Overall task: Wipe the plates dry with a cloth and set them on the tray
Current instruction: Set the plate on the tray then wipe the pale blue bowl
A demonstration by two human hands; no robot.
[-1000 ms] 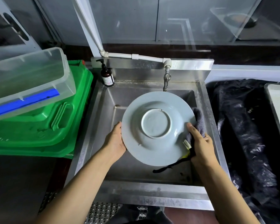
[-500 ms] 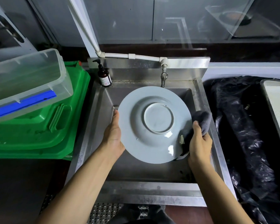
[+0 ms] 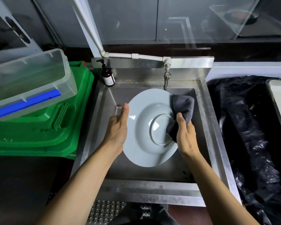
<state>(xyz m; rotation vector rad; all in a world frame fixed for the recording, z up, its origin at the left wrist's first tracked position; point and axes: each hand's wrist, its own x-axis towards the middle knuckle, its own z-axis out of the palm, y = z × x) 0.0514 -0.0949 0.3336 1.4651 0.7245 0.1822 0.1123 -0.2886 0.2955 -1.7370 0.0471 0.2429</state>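
Cloth [image 3: 182,106] now further onto upturned plate [image 3: 141,127] underside, right hand [image 3: 186,137] fingers clamped on it; left hand [image 3: 118,127] fingers straight.

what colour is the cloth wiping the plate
Dark grey; the cloth shows best in the head view, against the pale blue-grey plate.
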